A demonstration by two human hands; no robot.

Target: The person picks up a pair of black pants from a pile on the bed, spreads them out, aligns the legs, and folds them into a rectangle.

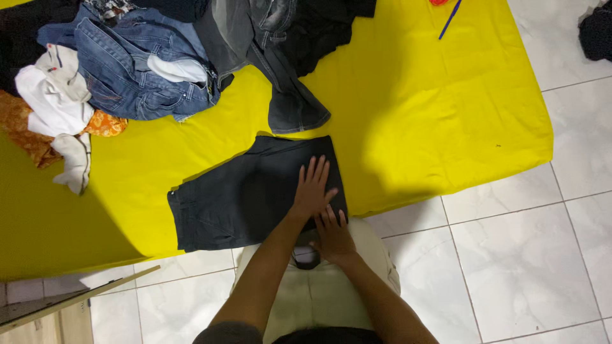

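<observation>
around: heap of jeans (137, 70) and light clothes (54, 95) at the far left of the yellow desk (433, 108), blue pen (449, 19) far right | folded dark trousers (248, 194) at the near edge, flat | left hand (312, 188) flat on them, fingers spread; right hand (333, 237) open at their near edge

Both bare forearms reached forward from the body, converging toward the hands. The left hand (312, 191) lay flat, palm down, fingers spread and pointing ahead, thumb splayed out to the right. The right hand (333, 237) sat just behind and slightly right of it, palm down too, its fingertips close to the heel of the left palm. Neither hand was closed around anything.
</observation>
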